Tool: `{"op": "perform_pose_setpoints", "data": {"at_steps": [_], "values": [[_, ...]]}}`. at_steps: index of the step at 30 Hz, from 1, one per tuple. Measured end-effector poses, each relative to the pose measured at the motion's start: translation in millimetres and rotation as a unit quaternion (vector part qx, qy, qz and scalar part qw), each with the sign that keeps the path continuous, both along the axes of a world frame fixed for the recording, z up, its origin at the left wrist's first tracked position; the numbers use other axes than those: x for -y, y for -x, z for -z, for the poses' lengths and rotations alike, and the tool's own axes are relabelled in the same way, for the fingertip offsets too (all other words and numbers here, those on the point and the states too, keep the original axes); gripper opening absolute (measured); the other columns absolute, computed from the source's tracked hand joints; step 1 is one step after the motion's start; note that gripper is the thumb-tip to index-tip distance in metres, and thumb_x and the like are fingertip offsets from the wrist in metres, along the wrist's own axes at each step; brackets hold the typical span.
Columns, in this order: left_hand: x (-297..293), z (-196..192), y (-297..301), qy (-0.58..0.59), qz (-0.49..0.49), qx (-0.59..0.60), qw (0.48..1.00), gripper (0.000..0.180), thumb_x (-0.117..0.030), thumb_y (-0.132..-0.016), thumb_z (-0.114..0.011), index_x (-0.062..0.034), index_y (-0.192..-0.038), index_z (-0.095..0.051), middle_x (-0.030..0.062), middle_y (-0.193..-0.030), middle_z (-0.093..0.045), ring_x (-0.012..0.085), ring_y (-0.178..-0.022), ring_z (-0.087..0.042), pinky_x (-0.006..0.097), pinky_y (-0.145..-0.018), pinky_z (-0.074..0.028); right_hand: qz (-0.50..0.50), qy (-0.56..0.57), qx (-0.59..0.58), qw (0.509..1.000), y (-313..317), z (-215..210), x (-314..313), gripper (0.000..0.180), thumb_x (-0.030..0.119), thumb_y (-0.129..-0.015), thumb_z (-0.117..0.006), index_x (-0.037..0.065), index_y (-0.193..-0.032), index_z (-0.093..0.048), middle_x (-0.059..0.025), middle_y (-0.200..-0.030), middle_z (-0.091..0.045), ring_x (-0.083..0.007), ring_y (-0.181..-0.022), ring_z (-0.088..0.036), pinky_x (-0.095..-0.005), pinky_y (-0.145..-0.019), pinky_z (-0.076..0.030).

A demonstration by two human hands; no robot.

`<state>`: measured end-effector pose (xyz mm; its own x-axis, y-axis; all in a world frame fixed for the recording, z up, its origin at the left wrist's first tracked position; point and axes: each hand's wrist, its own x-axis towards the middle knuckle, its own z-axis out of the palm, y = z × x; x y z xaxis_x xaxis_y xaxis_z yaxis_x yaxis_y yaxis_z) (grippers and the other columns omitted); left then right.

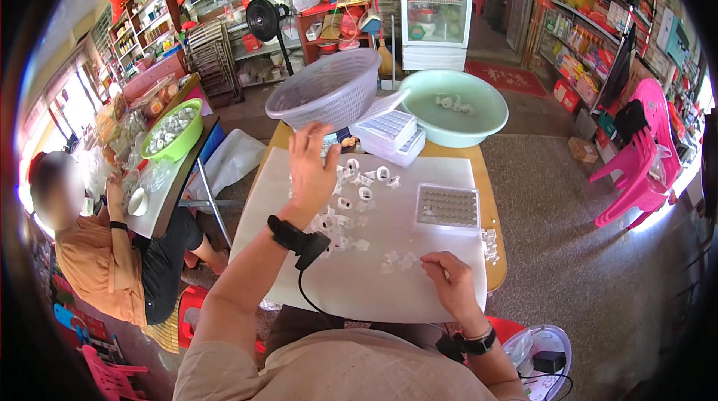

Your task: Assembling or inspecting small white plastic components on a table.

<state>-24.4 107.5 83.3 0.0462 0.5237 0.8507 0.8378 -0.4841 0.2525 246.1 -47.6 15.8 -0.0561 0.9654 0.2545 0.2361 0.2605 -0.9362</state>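
Left grip (313,170) hangs spread above worktop (366,289); small white parts (366,194) lie to its right. Right grip (450,281) curls, pinch unclear; gridded tray (447,230) sits beyond it.

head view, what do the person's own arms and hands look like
The left hand and right hand are ungloved. The left wrist has a black strap, blocky module and cable; the right, a dark band. The left sleeve is short, beige.
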Motion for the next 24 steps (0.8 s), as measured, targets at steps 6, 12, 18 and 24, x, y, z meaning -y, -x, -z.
{"op": "perform_pose_setpoints", "data": {"at_steps": [6, 12, 18, 24], "values": [[-6.1, -4.6, 42.2, -0.001, -0.059, 0.047, 0.997, 0.049, -0.008, -0.078, -0.069, -0.0053, -0.123, -0.051, 0.0173, -0.127, -0.047, 0.0375, -0.114, -0.044, 0.047, -0.097, -0.036, -0.035, -0.164, 0.199, 0.966, -11.2, -92.9, 2.6, 0.015, -0.002, -0.08, -0.064, 0.001, -0.095, -0.064, -0.0138, -0.088, -0.062, -0.031, -0.078, -0.062, -0.0371, -0.068, -0.051], [-27.2, -6.2, 65.4, 0.01, -0.066, 0.052, 0.996, 0.063, -0.008, -0.077, -0.07, -0.0052, -0.133, -0.043, 0.0171, -0.136, -0.042, 0.0378, -0.124, -0.039, 0.048, -0.104, -0.031, -0.021, -0.273, 0.309, 0.911, 11.6, -150.5, -66.3, 0.019, -0.001, -0.077, -0.063, 0.001, -0.096, -0.062, -0.0149, -0.088, -0.061, -0.0343, -0.08, -0.06, -0.0408, -0.069, -0.05], [-45.6, 1.0, 67.1, 0.02, -0.031, 0.033, 0.999, 0.063, -0.007, -0.075, -0.07, -0.0059, -0.133, -0.044, 0.016, -0.133, -0.045, 0.0363, -0.128, -0.037, 0.048, -0.107, -0.027, 0.092, -0.338, 0.442, 0.826, 63.8, -144.1, -166.3, 0.043, -0.002, -0.075, -0.061, 0.003, -0.117, -0.053, -0.0162, -0.108, -0.057, -0.0341, -0.098, -0.057, -0.0418, -0.08, -0.05], [-55.5, 5.3, 71.7, 0.017, -0.037, 0.044, 0.998, 0.056, -0.006, -0.073, -0.071, -0.0074, -0.125, -0.05, 0.0149, -0.12, -0.05, 0.0358, -0.124, -0.041, 0.049, -0.106, -0.028, 0.08, -0.287, 0.519, 0.801, 82.5, -103.0, -227.3, 0.034, -0.003, -0.076, -0.058, 0.004, -0.11, -0.059, -0.0153, -0.111, -0.056, -0.0316, -0.106, -0.055, -0.0405, -0.088, -0.047]]}}
